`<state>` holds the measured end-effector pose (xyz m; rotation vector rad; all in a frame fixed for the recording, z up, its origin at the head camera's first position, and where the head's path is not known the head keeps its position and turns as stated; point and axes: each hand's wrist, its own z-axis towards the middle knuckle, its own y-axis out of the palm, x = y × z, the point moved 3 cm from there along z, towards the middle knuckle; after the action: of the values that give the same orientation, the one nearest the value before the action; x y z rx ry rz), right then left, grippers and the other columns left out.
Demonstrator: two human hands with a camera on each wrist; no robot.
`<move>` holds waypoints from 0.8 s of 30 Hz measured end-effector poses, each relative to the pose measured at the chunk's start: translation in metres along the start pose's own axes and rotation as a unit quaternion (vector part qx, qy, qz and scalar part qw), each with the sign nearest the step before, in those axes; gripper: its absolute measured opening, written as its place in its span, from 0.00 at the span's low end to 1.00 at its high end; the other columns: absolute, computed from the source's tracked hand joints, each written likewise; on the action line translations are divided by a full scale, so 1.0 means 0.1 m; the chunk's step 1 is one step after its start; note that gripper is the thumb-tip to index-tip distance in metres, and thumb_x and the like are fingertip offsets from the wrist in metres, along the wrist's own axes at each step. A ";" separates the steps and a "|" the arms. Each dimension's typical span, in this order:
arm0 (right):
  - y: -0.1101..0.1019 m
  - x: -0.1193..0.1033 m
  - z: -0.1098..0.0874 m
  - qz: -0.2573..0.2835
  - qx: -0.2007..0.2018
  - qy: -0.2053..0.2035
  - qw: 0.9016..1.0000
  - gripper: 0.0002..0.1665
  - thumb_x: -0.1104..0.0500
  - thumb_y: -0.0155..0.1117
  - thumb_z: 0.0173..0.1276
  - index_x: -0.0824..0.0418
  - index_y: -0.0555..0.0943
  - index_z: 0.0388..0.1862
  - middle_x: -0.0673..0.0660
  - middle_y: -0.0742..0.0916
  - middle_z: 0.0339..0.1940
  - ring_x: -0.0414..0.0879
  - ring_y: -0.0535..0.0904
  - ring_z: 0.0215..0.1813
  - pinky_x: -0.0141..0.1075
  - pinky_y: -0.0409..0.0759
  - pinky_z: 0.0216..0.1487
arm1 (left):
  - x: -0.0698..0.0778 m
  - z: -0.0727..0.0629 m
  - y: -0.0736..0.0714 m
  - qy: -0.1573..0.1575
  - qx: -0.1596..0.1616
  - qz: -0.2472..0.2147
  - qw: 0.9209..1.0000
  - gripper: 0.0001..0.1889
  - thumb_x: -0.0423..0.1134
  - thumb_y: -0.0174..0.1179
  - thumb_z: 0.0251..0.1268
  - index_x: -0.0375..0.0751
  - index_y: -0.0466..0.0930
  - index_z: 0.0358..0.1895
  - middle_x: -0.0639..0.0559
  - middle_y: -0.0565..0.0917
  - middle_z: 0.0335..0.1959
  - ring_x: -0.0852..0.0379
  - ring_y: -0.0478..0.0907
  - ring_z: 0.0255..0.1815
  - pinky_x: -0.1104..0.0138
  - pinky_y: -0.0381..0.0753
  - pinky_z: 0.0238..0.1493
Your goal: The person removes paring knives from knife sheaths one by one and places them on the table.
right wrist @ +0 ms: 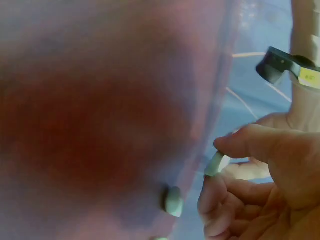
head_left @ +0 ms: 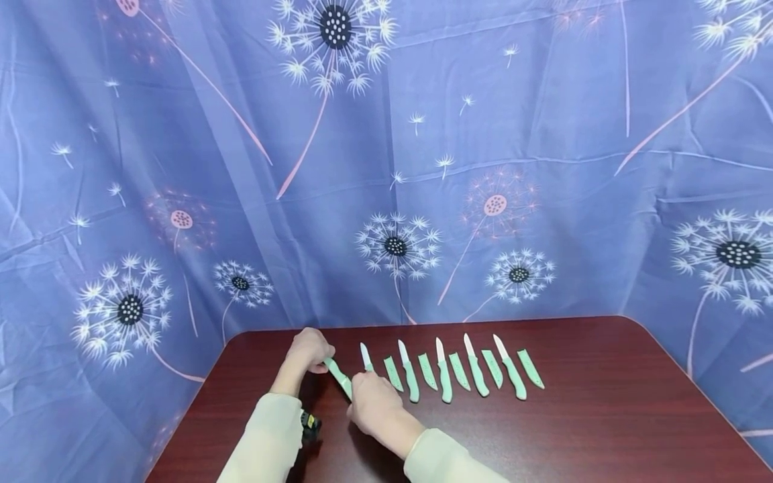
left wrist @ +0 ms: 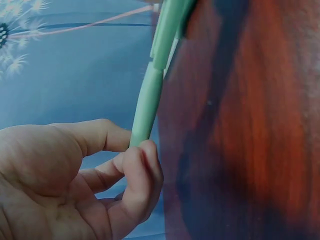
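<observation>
Both hands hold one mint-green sheathed knife above the table's left part. The left hand pinches its far end between thumb and fingers. The right hand grips its near end, which is mostly hidden in the head view. In the left wrist view a seam crosses the green knife where two green parts meet, and no long stretch of bare blade shows. The right wrist view shows a green end between the right thumb and fingers. Just right of the right hand lies a knife with a bare blade, its handle partly covered.
Several green-handled knives lie in a row, blades pointing away, alternating with green sheaths. They rest on a dark red-brown wooden table. A blue dandelion-print cloth hangs behind. A black wrist camera sits by the left sleeve.
</observation>
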<state>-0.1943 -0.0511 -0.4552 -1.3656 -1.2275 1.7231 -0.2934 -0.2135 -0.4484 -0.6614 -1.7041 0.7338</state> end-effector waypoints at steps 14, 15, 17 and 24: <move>-0.48 0.36 -0.12 -0.044 0.098 -0.094 0.990 0.17 0.57 0.80 0.51 0.53 0.76 0.20 0.48 0.75 0.21 0.48 0.79 0.28 0.41 0.80 0.32 | 0.19 -0.23 -0.01 0.054 0.011 -0.093 0.994 0.03 0.24 0.60 0.63 0.32 0.81 0.31 0.44 0.82 0.24 0.59 0.82 0.16 0.67 0.85 0.22; -0.50 0.40 -0.12 -0.041 0.104 -0.101 0.989 0.16 0.58 0.80 0.51 0.53 0.77 0.21 0.47 0.75 0.21 0.47 0.78 0.27 0.41 0.79 0.31 | 0.21 -0.25 0.00 0.061 0.012 -0.093 0.994 0.04 0.24 0.60 0.62 0.33 0.81 0.31 0.44 0.82 0.24 0.59 0.82 0.16 0.67 0.85 0.22; -0.55 0.47 -0.13 -0.032 0.112 -0.110 0.987 0.13 0.60 0.78 0.51 0.53 0.79 0.22 0.46 0.74 0.21 0.47 0.76 0.26 0.40 0.76 0.30 | 0.26 -0.29 0.03 0.075 0.015 -0.084 0.993 0.05 0.25 0.59 0.61 0.35 0.83 0.31 0.45 0.82 0.24 0.59 0.82 0.16 0.68 0.85 0.22; -0.69 0.69 -0.17 -0.029 0.137 -0.129 0.982 0.10 0.60 0.78 0.50 0.53 0.84 0.28 0.46 0.74 0.23 0.48 0.73 0.27 0.42 0.73 0.31 | 0.45 -0.44 0.09 0.122 0.023 -0.049 0.991 0.05 0.31 0.61 0.69 0.38 0.87 0.36 0.50 0.83 0.21 0.59 0.82 0.18 0.67 0.81 0.22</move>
<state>-0.2030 0.0402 -0.4186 -0.9594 -1.1002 1.9891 -0.2602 -0.1677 -0.4181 -0.6059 -1.4798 0.5959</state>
